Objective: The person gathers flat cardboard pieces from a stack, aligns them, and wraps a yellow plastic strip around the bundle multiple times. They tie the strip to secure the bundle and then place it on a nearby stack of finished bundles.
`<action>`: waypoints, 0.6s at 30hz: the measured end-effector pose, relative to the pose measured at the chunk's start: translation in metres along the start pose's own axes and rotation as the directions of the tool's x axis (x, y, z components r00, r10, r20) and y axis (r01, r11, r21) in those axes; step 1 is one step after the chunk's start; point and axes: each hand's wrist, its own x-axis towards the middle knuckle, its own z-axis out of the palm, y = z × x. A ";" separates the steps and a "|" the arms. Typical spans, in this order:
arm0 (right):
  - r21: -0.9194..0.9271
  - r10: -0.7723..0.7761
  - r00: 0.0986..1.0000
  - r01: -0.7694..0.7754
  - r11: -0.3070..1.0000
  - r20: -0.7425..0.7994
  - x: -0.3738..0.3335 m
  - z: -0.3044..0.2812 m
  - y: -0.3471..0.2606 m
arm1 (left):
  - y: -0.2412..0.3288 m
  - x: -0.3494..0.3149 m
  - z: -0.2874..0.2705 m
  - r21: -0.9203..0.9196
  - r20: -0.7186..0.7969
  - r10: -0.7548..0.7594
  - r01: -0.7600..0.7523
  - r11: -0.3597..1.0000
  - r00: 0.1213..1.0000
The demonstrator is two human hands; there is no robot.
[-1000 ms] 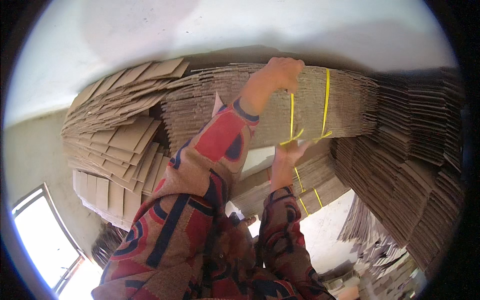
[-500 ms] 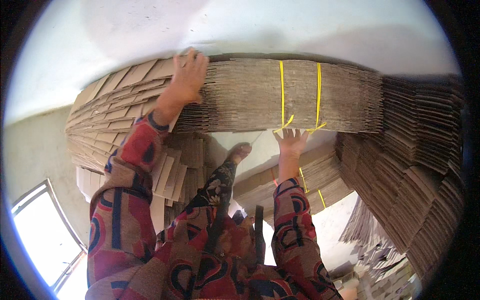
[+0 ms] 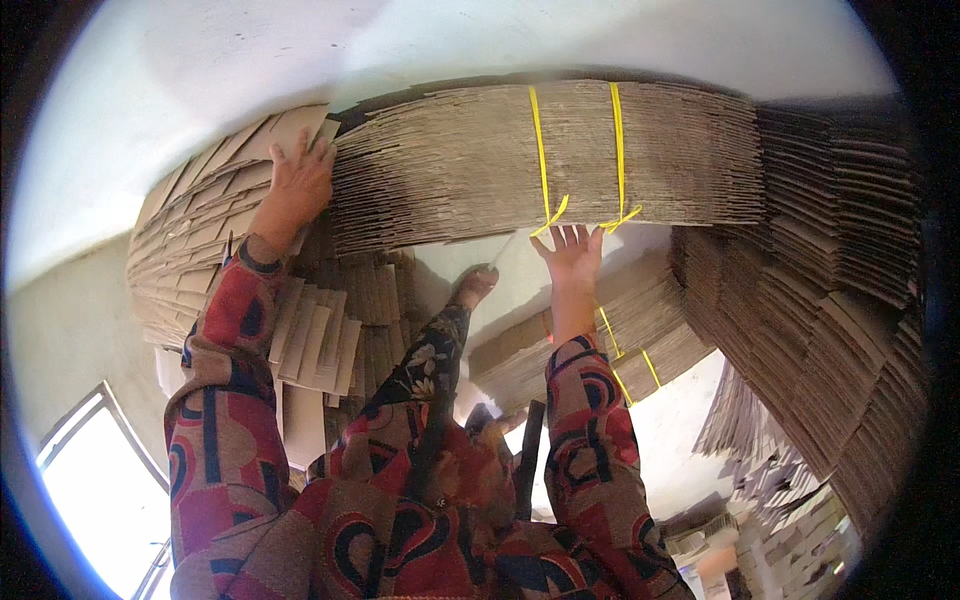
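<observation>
A long bundle of flat cardboard sheets [image 3: 450,165] lies high up, its layered edges facing me. Two yellow straps [image 3: 618,140] run round it, knotted at its lower edge. Under the knots my right hand [image 3: 574,265] is raised with fingers stretched up, their tips at the bundle's lower edge. At the bundle's left end is my left hand [image 3: 295,185], fingers spread, against the neighbouring pile of fanned cardboard [image 3: 190,225]. Neither hand is wrapped round anything.
Tall cardboard stacks [image 3: 800,300] rise along the right. Another strapped bundle [image 3: 560,345] lies below, beyond my right forearm. Smaller folded pieces [image 3: 315,340] stand under my left arm. A bright window [image 3: 105,490] is at lower left. My bare foot [image 3: 477,285] shows between the arms.
The strapped bundle has shifted left and up in view. My left hand has moved left and lower, beside the fanned pile. The right hand has risen slightly with the bundle's edge.
</observation>
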 end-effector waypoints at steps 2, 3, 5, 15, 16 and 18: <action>0.037 -0.011 1.000 0.011 0.999 -0.002 0.005 -0.008 0.001 | -0.002 0.005 -0.007 0.037 0.169 -0.028 0.022 0.999 0.985; 0.047 -0.015 1.000 0.015 0.999 -0.003 0.006 -0.008 0.000 | -0.001 0.007 -0.009 0.055 0.253 -0.042 0.029 0.998 0.967; 0.070 -0.023 1.000 0.024 0.997 -0.004 0.009 -0.009 -0.002 | -0.002 0.009 0.003 0.086 0.210 -0.017 -0.001 0.996 0.978; 0.045 -0.018 0.999 0.020 0.999 -0.034 0.014 -0.012 -0.011 | 0.018 0.042 -0.025 -0.006 -0.068 0.122 -0.122 0.992 0.990; 0.042 -0.048 0.998 0.050 0.998 -0.047 0.019 -0.013 -0.016 | 0.032 0.060 -0.049 -0.100 -0.052 0.121 -0.126 0.987 0.991; 0.084 -0.020 0.998 0.025 0.996 -0.057 0.019 0.001 0.005 | 0.046 0.083 -0.094 -0.364 -0.090 0.131 -0.155 0.918 0.987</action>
